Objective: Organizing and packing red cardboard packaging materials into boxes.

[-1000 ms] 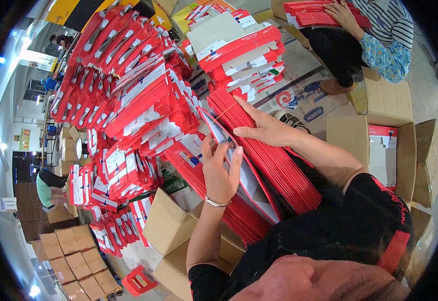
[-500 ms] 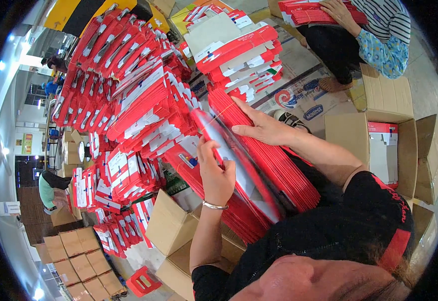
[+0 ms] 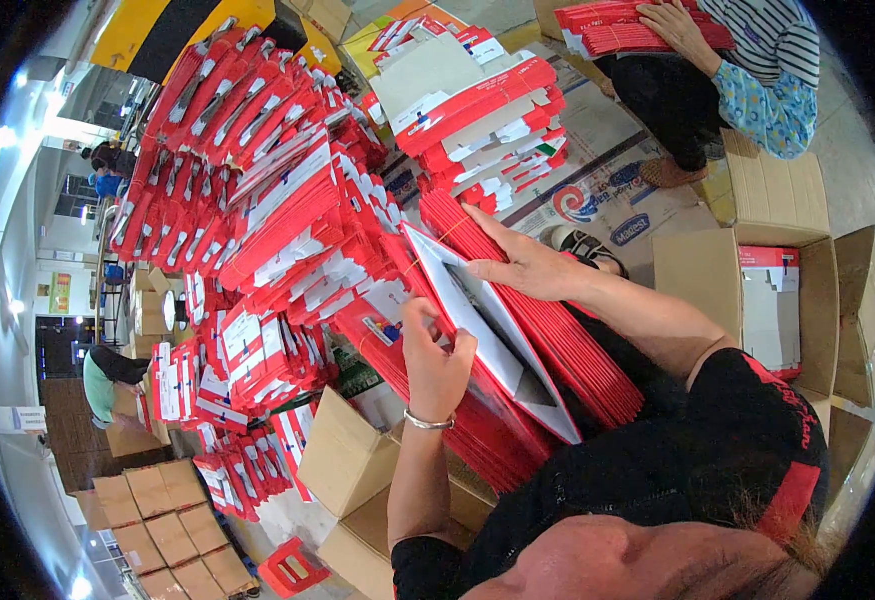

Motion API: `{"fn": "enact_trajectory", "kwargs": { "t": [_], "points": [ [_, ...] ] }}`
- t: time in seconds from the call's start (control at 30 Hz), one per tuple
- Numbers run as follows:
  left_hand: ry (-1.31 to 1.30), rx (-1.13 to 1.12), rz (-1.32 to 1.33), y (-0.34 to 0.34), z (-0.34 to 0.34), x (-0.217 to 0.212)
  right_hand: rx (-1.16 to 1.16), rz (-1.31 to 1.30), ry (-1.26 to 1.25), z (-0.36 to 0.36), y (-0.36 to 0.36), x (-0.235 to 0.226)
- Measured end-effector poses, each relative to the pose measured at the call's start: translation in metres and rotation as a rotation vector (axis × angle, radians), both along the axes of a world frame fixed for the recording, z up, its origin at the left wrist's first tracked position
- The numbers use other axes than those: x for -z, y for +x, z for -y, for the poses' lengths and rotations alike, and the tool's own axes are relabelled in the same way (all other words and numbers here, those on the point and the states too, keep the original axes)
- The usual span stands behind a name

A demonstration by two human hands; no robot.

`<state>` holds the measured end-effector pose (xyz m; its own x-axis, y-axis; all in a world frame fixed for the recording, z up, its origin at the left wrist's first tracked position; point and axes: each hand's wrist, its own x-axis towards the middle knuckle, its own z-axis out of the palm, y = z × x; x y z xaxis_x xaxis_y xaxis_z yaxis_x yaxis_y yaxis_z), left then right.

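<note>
Two long bundles of red folded flat cartons lie slantwise before me. My right hand (image 3: 532,265) grips the upper end of the right bundle (image 3: 567,345), its thumb and fingers spread across the edges. Between the bundles a red-and-white carton (image 3: 492,335) stands tilted, its white face showing and a gap behind it. My left hand (image 3: 437,365), with a bracelet at the wrist, has its fingers curled at the near edge of that carton, beside the left bundle (image 3: 487,435). Its fingertips are partly hidden, so what they pinch cannot be made out.
Tall piles of red-and-white flat cartons (image 3: 277,225) rise at the left, with another stack (image 3: 477,110) beyond. Open cardboard boxes stand at right (image 3: 697,290) and below my left arm (image 3: 342,455). A co-worker's hand (image 3: 677,25) rests on red cartons. A red stool (image 3: 292,568) sits lower left.
The carton between the bundles, blurred before, is now still, with more of its white face showing. My left hand has shifted slightly down; my right hand stays on its bundle.
</note>
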<state>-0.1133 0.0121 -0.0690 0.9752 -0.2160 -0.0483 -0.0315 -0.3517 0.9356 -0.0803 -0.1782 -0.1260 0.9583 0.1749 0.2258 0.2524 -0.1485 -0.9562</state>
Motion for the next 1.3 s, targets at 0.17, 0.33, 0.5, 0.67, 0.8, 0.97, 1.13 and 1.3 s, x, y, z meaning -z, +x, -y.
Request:
{"fn": "enact_trajectory", "kwargs": {
  "t": [0.17, 0.33, 0.5, 0.67, 0.8, 0.97, 1.13, 1.3],
  "points": [
    [0.386, 0.186, 0.541, 0.005, -0.005, 0.007, -0.097, -0.102, 0.125, -0.011, -0.001, -0.010],
    [0.413, 0.160, 0.461, 0.001, 0.007, 0.000, -0.089, -0.064, 0.126, -0.010, -0.001, -0.013],
    [0.339, 0.143, 0.326, 0.002, -0.002, 0.009, -0.047, -0.061, 0.067, -0.005, -0.002, -0.009],
    [0.271, 0.057, 0.384, -0.001, -0.010, 0.017, -0.018, -0.087, 0.028, -0.010, -0.004, -0.013],
    [0.424, 0.101, 0.440, -0.003, 0.007, 0.002, -0.061, -0.060, 0.115, -0.016, 0.001, 0.000],
    [0.458, 0.109, 0.415, -0.003, 0.006, -0.002, -0.021, -0.009, 0.051, -0.022, 0.000, 0.001],
    [0.105, 0.041, 0.124, -0.006, -0.006, 0.002, -0.028, -0.016, 0.085, -0.017, 0.002, 0.002],
    [0.360, 0.121, 0.433, -0.003, -0.004, 0.008, -0.039, -0.034, 0.085, -0.022, -0.001, -0.006]
  ]
}}
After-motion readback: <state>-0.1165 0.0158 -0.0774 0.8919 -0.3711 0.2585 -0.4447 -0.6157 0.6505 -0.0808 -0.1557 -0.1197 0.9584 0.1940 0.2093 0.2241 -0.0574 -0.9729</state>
